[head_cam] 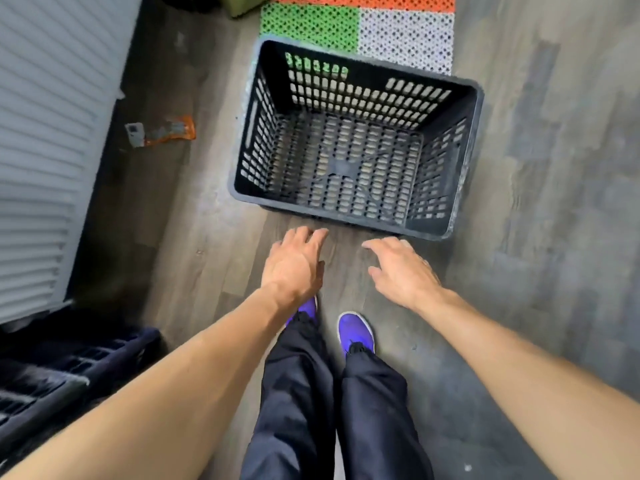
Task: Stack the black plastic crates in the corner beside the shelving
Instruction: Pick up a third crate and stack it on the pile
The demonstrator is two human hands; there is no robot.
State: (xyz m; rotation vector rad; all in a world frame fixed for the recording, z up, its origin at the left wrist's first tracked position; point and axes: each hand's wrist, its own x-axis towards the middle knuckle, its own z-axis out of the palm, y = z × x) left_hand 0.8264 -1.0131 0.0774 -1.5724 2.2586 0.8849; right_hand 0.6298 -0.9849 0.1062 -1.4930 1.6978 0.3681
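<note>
An empty black plastic crate (450, 223) with perforated walls and floor stands upright on the grey wood floor straight ahead. My left hand (294, 265) hovers just short of its near rim, fingers spread and holding nothing. To the right of it, my right hand (401, 268) is likewise stretched out with empty, parted fingers, a little below the crate's near edge. Neither hand touches the crate. At the bottom left another dark crate (62, 372) shows partly, blurred.
A white ribbed panel (45, 150) fills the left side. An orange wrapper (162, 131) lies on the floor beside it. Green, white and orange perforated mats (356, 26) lie beyond the crate. My legs and purple shoes (356, 332) are below the hands.
</note>
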